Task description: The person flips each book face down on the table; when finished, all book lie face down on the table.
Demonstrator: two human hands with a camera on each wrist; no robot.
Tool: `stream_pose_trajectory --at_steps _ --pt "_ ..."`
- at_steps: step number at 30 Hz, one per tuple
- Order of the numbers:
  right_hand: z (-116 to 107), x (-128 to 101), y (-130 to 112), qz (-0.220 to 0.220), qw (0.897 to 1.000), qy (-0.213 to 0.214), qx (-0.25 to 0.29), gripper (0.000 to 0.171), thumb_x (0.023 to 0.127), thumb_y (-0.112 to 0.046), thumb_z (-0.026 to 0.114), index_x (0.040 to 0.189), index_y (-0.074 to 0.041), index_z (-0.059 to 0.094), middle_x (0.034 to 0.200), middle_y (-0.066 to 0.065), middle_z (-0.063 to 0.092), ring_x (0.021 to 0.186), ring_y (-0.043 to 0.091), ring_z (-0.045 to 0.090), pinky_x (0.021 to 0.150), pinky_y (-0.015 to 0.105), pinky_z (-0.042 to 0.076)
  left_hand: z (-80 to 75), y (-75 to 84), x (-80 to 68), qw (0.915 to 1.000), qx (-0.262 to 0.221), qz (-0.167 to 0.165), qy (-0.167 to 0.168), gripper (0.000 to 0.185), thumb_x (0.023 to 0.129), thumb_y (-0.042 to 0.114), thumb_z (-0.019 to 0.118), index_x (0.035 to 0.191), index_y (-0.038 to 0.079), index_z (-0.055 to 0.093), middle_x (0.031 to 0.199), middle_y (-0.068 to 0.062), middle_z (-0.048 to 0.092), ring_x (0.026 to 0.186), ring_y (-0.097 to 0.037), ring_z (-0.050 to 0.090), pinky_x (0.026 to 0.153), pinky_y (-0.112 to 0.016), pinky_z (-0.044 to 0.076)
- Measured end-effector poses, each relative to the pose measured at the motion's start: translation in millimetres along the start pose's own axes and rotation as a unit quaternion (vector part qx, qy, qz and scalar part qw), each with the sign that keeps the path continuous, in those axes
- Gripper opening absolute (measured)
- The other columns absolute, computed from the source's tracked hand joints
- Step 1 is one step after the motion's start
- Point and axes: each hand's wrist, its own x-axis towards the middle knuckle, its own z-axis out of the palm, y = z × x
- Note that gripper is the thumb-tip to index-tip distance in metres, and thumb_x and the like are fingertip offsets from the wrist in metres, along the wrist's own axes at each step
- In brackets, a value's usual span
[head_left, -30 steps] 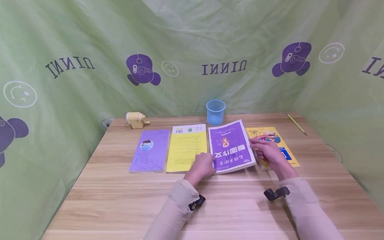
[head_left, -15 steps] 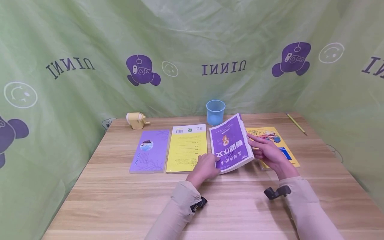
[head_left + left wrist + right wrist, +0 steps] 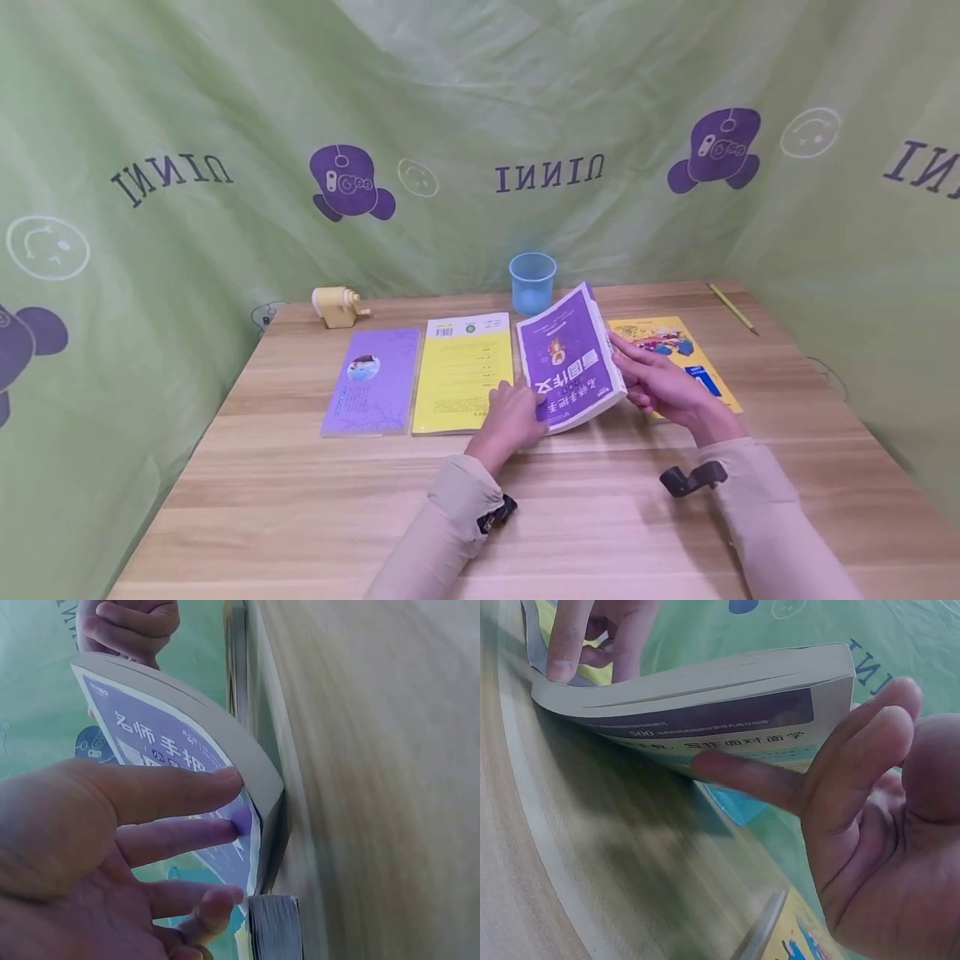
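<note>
A thick purple-covered book (image 3: 562, 358) is tilted, its right, spine side raised and its left side down at the table. My left hand (image 3: 512, 423) touches the cover along the low left edge; in the left wrist view its thumb (image 3: 187, 787) and nearest fingers are straight. My right hand (image 3: 667, 385) is at the raised spine side. In the right wrist view, one straight finger (image 3: 757, 780) reaches beneath the book against its back cover. The other right fingers are bent near the spine, and their contact with the book is unclear.
A yellow book (image 3: 465, 375) and a light purple book (image 3: 372, 379) lie to the left. Right of the tilted book lies another yellow book (image 3: 678, 325). Behind stand a blue cup (image 3: 532, 285) and a yellow sharpener (image 3: 337, 308). A pencil (image 3: 732, 307) lies far right.
The book's right side has risen, steepening its tilt. My right hand has shifted slightly with it, and my left hand has slid a little to the right.
</note>
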Motion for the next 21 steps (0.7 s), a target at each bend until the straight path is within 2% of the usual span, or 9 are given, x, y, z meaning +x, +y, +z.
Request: stream_pose_trajectory --at_steps 3,7,10,14,19,21 --pt "3 1 0 -0.004 1.0 0.003 0.006 0.068 0.107 -0.042 0.045 0.163 -0.027 0.01 0.066 -0.01 0.035 0.052 0.002 0.037 0.048 0.018 0.038 0.8 0.2 -0.4 0.9998 -0.02 0.0 -0.001 0.047 0.08 0.017 0.081 0.126 0.007 0.071 0.125 -0.01 0.066 0.099 -0.026 0.053 0.094 -0.039 0.042" --pt "6 2 0 -0.006 1.0 0.009 0.008 0.068 0.106 -0.042 0.046 0.163 -0.028 0.012 0.068 -0.01 0.035 0.052 0.002 0.036 0.048 0.017 0.036 1.9 -0.2 0.3 0.9965 -0.083 0.005 -0.007 0.058 0.083 0.02 0.081 0.137 0.008 0.062 0.138 -0.015 0.063 0.116 -0.031 0.059 0.102 -0.043 0.045" --pt "8 2 -1 -0.013 1.0 0.001 -0.001 0.068 0.107 -0.041 0.045 0.163 -0.027 0.011 0.067 -0.011 0.031 0.052 0.002 0.035 0.049 0.018 0.035 2.6 -1.6 1.4 0.9896 -0.143 0.007 -0.013 0.07 0.085 0.026 0.08 0.149 0.018 0.051 0.141 -0.016 0.06 0.117 -0.029 0.06 0.101 -0.043 0.047" --pt "8 3 -3 -0.03 0.999 -0.004 -0.024 0.067 0.107 -0.04 0.045 0.163 -0.025 0.012 0.065 -0.011 0.031 0.051 0.003 0.036 0.049 0.02 0.035 -0.2 -2.9 1.7 0.9788 -0.202 0.016 -0.026 0.077 0.087 0.037 0.077 0.154 0.034 0.04 0.146 -0.017 0.056 0.117 -0.026 0.06 0.1 -0.042 0.049" --pt "11 2 -7 -0.05 0.998 0.005 -0.044 0.065 0.107 -0.039 0.046 0.163 -0.022 0.016 0.062 -0.011 0.032 0.051 0.003 0.038 0.049 0.021 0.036 -3.9 -3.4 2.3 0.9676 -0.244 0.051 -0.039 0.079 0.089 0.043 0.073 0.156 0.04 0.032 0.147 -0.021 0.054 0.125 -0.03 0.06 0.103 -0.043 0.049" --pt "14 1 -10 -0.054 0.997 0.011 -0.052 0.065 0.107 -0.038 0.048 0.162 -0.022 0.018 0.062 -0.01 0.033 0.051 0.004 0.04 0.048 0.021 0.037 -4.3 -3.0 3.2 0.9627 -0.261 0.055 -0.042 0.078 0.09 0.043 0.072 0.156 0.04 0.031 0.147 -0.022 0.054 0.127 -0.032 0.059 0.105 -0.044 0.048"
